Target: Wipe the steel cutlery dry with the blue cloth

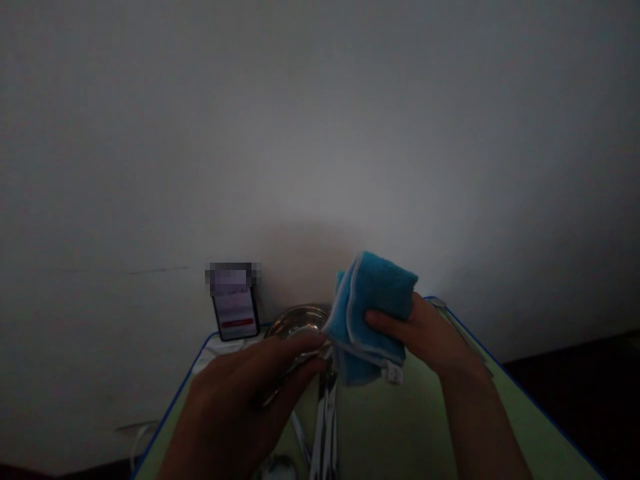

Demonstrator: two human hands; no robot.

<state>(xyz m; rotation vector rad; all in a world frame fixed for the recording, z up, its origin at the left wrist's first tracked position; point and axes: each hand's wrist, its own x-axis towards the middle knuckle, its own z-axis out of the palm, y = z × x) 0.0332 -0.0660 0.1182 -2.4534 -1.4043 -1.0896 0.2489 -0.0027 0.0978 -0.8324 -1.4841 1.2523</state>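
A folded blue cloth [383, 290] with pale edging and a small white tag is held up in my right hand [417, 327], its thumb pressed across the front. My left hand [235, 393] reaches in from the left, thumb and forefinger drawn together at the cloth's left corner. Something shiny shows between those fingers, but I cannot make out what it is. Behind the left hand stands a round metal bowl [300, 317], partly covered by the hand. Below the cloth lie several long metal utensils [325, 427], close together, their kind not clear.
A phone [239, 313] leans upright against the wall [320, 133] at the table's back left. The green table [395, 433] has a blue edge. Near the front is a rounded shiny metal piece [279, 467]. A flat object [467, 340] lies by the right edge.
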